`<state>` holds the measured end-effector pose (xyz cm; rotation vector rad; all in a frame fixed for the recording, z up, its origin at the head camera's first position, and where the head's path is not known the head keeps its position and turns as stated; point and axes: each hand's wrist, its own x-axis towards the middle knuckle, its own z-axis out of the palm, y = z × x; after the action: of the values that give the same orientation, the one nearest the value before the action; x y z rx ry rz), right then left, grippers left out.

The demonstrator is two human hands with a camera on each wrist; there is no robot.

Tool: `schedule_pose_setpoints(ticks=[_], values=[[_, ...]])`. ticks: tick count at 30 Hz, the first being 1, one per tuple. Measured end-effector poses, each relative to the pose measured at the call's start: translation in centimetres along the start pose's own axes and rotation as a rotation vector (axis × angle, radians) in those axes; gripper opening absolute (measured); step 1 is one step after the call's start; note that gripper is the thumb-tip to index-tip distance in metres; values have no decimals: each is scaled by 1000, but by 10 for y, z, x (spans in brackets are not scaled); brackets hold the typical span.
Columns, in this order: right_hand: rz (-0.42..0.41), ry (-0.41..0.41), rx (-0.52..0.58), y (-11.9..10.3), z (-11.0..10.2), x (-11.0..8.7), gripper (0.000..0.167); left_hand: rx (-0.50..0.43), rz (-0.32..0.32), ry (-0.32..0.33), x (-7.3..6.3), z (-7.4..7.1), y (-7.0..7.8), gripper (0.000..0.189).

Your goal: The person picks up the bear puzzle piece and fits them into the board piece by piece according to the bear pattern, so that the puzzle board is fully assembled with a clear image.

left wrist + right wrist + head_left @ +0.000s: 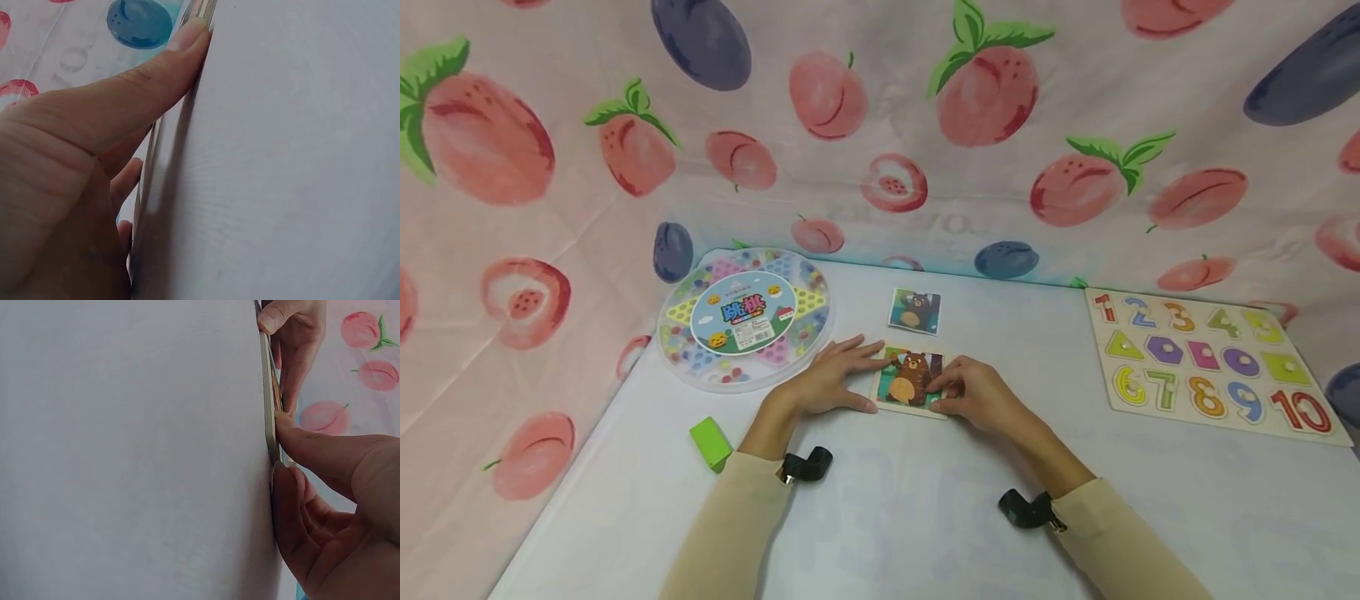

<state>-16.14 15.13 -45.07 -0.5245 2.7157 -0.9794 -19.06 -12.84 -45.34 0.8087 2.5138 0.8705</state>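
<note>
A small wooden bear jigsaw puzzle (910,385) in a pale frame lies flat on the white table, between both hands. My left hand (833,377) spreads its fairly straight fingers along the puzzle's left side; the thumb touches the lower left corner and the forefinger reaches over the upper left. In the left wrist view that thumb (181,44) lies along the frame's edge. My right hand (981,393) has curled fingers and grips the puzzle's right side, thumb near the lower right corner. In the right wrist view its fingertips (284,422) meet the thin board's edge.
Beyond the puzzle lies a matching bear picture card (915,311). A round Chinese checkers box (831,312) stands at the back left, a green block (711,443) near the left forearm. A number-and-shape board (1161,333) lies on the right. Fruit-printed cloth (925,183) hangs behind.
</note>
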Motion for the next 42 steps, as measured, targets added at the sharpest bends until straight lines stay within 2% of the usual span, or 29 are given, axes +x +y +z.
schedule_pose_setpoints(ticks=[6, 13, 16, 25, 35, 39, 42], values=[[-2, -16, 9, -1, -4, -6, 23, 7, -8, -10, 3, -1, 1, 74], [-53, -13, 20, 2, -7, -16, 30, 23, -8, -15, 5, -4, 2, 73], [-49, -18, 59, 5, -8, -20, 30, 9, -15, -21, 5, -5, 3, 74], [37, -22, 230, 15, -18, -38, 34, 14, -11, -28, 6, -5, 7, 75], [32, 31, 224, 31, -35, -56, 37, 12, -23, -5, 4, -2, 7, 77], [35, 52, 212, 37, -43, -64, 37, -45, -27, 5, 2, -4, 10, 81], [36, 75, 197, 39, -53, -70, 37, -95, -13, 47, -1, -10, 14, 84]])
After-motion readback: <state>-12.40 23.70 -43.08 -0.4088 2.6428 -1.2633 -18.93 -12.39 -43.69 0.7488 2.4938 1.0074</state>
